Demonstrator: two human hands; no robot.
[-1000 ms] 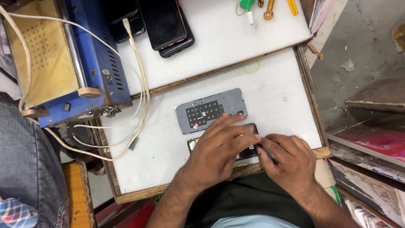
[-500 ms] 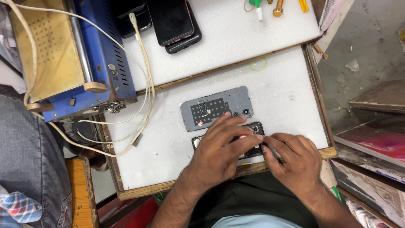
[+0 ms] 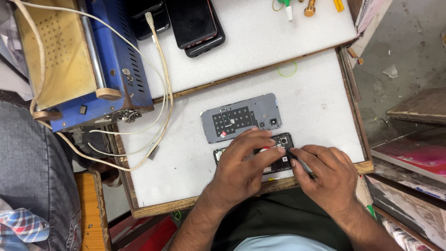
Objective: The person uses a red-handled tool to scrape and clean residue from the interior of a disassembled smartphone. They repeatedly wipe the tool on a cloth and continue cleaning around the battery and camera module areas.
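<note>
The opened phone (image 3: 278, 160) lies face down near the front edge of the white work board (image 3: 320, 107), its insides showing, right under both hands. The left hand (image 3: 241, 169) is spread flat over it, fingers pressing down to pin it; nothing is pinched, it just holds the phone against the board. The right hand (image 3: 327, 179) comes in from the side with fingertips drawn together at the phone's camera end. I cannot tell whether they nip a small tool or part.

Just beyond the phone, not quite touching, sits its grey back cover (image 3: 241, 118), inner side up. To work well here, I'd say the pressing hand should stay steady so the phone can't slide toward the wooden edge (image 3: 186, 204), and the right fingers should work gently.

Farther off stand a blue machine (image 3: 116, 60) with loose white cables (image 3: 158, 111), and stacked dark phones (image 3: 195, 23).
</note>
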